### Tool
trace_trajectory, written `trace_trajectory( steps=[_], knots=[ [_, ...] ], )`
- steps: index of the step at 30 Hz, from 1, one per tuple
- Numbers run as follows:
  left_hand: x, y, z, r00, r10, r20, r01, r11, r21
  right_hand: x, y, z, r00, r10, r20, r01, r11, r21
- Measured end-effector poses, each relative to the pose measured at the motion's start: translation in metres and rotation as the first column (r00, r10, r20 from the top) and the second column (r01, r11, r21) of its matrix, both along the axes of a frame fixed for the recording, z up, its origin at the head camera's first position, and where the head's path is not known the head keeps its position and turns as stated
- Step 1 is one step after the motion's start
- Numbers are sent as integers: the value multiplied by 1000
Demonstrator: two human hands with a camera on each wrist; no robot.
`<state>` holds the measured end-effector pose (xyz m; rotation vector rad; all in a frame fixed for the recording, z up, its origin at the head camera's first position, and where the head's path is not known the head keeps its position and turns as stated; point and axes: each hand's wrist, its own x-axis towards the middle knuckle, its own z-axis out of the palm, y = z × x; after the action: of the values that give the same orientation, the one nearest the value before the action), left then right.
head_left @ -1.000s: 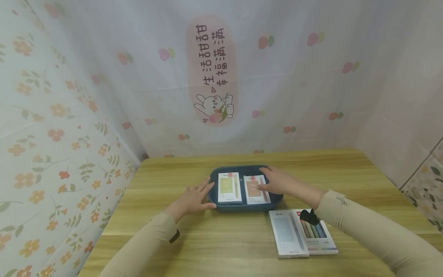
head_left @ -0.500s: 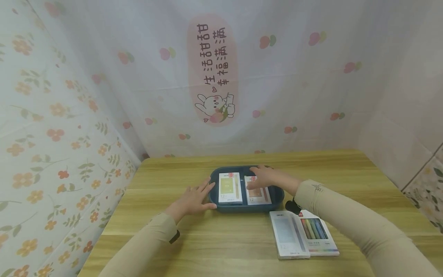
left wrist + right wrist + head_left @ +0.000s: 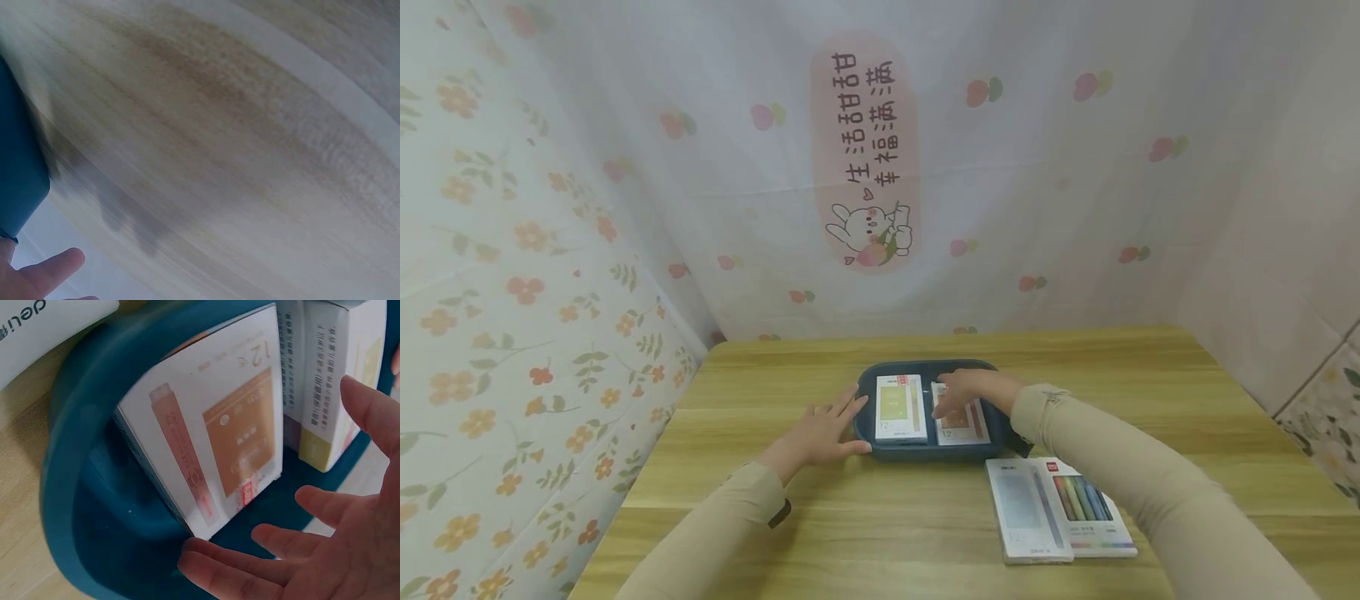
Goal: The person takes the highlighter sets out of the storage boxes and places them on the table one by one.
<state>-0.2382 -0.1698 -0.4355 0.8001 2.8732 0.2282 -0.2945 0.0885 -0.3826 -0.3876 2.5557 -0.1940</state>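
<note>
Left hand: your left hand (image 3: pixel 820 435) lies at the left end of the tray (image 3: pixel 917 455), fingers spread and relaxed, fingertips touching its rim; it grips nothing.
Right hand: your right hand (image 3: pixel 966 390) is over the tray's right compartment, fingers apart and palm down above the orange box (image 3: pixel 966 432); they are not curled round it, and you cannot tell whether the fingertips touch it.
Tray: dark blue, on the bench (image 3: pixel 850 525), with a divider between its two compartments.
Orange box: in the right compartment, printed face up, tilted, partly covered by your right hand in the head view.
Yellow box: the yellow box (image 3: pixel 898 408) is in the left compartment, printed face up, white around its yellow panel.
Outside the tray: near its front right corner, the grey box (image 3: pixel 1030 512) lies flat against the crayon box (image 3: pixel 1090 529), whose window shows coloured sticks.
Behind the bench: a pale curtain (image 3: pixel 1037 183) with a rabbit print.
</note>
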Motion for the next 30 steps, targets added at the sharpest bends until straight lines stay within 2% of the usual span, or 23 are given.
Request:
trace_trajectory(
  steps=[8,12,17,26,30],
  knots=[
    [2,1,1,1000,-8,3,8,1000,17,1,-8,-9,999,34,-6,-33,993,117],
    [2,1,0,1000,-8,-1,8,1000,7,2,-9,-15,1000,27,-13,-25,991,133],
    [1,1,-1,1000,-1,-1,1,1000,11,0,-11,-21,996,83,-28,-78,988,133],
    [0,0,-3,1000,-7,-7,7,1000,16,7,-16,-18,1000,1,-22,2,989,146],
    [0,0,-2,1000,-9,2,9,1000,24,12,-18,-21,999,-35,-30,38,992,119]
  ],
)
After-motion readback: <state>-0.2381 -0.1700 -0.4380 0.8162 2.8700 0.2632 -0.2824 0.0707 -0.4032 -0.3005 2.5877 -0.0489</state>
